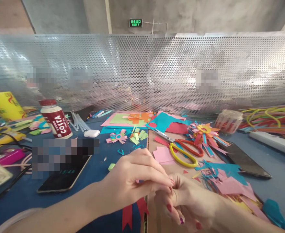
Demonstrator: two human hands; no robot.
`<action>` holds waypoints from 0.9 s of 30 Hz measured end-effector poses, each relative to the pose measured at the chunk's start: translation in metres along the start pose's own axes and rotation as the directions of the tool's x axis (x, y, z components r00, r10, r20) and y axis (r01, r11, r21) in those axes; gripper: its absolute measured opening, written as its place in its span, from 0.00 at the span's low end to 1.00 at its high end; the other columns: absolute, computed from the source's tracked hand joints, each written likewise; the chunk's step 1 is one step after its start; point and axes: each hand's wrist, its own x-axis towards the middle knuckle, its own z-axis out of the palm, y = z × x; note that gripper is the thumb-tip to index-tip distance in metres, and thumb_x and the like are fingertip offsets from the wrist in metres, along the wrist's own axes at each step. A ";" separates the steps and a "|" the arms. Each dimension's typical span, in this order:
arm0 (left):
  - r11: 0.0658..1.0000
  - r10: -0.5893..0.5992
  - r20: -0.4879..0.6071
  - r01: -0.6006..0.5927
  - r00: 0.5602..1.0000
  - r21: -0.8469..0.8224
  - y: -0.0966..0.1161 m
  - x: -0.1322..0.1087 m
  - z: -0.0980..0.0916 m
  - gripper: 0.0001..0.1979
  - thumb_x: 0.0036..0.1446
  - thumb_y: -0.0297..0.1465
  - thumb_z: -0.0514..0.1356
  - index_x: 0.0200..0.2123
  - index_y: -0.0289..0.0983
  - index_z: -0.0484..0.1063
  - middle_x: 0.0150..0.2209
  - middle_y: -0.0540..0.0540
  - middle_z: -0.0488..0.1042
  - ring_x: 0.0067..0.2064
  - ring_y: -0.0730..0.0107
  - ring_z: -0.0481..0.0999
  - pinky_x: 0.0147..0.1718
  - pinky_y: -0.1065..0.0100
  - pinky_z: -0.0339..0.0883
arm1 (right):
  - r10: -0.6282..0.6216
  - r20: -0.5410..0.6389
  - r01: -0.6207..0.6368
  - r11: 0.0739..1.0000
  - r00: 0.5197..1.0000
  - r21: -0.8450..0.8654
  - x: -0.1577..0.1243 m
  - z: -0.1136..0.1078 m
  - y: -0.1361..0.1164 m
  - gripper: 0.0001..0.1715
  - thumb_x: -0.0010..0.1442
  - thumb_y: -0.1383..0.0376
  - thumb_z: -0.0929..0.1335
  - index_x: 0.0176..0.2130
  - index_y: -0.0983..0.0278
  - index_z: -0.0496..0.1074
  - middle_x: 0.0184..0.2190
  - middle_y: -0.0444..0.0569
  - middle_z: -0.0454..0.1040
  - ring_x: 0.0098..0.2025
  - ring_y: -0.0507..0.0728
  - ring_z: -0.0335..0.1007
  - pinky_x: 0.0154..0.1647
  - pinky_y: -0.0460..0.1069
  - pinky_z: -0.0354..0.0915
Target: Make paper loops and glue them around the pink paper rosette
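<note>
My left hand (135,173) reaches in from the lower left, its fingers bent and pressed together over my right hand (186,197). The fingertips of both hands meet, closed, above the table's middle seam. Whatever lies between them is hidden by the fingers; a sliver of pink shows under the left palm. Below my left hand, red paper strips (127,217) with notched ends show. Just beyond the hands lie scissors (185,155) with one yellow and one red handle, and pink paper squares (163,154).
A layered paper flower (204,132), a dark phone (248,160) and paper scraps (232,184) lie on the right. On the left are a lit phone (67,173), a Costa bottle (55,119) and a white earbud case (92,133). A perforated metal screen (132,64) stands behind.
</note>
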 end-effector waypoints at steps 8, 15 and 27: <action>0.977 0.123 0.066 -0.132 0.990 0.166 -0.003 -0.007 -0.005 0.10 0.56 0.23 0.58 0.41 0.34 0.73 0.39 0.46 0.77 0.38 0.69 0.70 0.39 0.66 0.63 | 0.044 -0.009 -0.043 0.998 0.999 0.054 0.000 0.002 0.001 0.11 0.46 0.66 0.71 0.19 0.70 0.69 0.13 0.42 0.68 0.11 0.43 0.57 0.09 0.37 0.48; 0.958 0.190 0.091 -0.205 0.978 0.200 -0.006 -0.008 -0.006 0.10 0.58 0.23 0.56 0.43 0.32 0.72 0.40 0.43 0.76 0.39 0.69 0.70 0.41 0.67 0.64 | 0.016 0.001 -0.016 1.000 1.000 0.022 -0.001 0.004 0.000 0.11 0.47 0.69 0.70 0.18 0.70 0.67 0.12 0.42 0.67 0.12 0.43 0.57 0.11 0.38 0.47; 0.952 0.200 0.045 -0.205 0.979 0.227 -0.009 -0.004 -0.002 0.09 0.56 0.23 0.58 0.41 0.32 0.71 0.38 0.43 0.77 0.39 0.71 0.72 0.41 0.68 0.66 | -0.044 0.067 0.041 0.998 0.997 0.057 0.001 0.002 0.004 0.14 0.50 0.64 0.70 0.20 0.70 0.67 0.13 0.42 0.66 0.12 0.43 0.55 0.12 0.38 0.47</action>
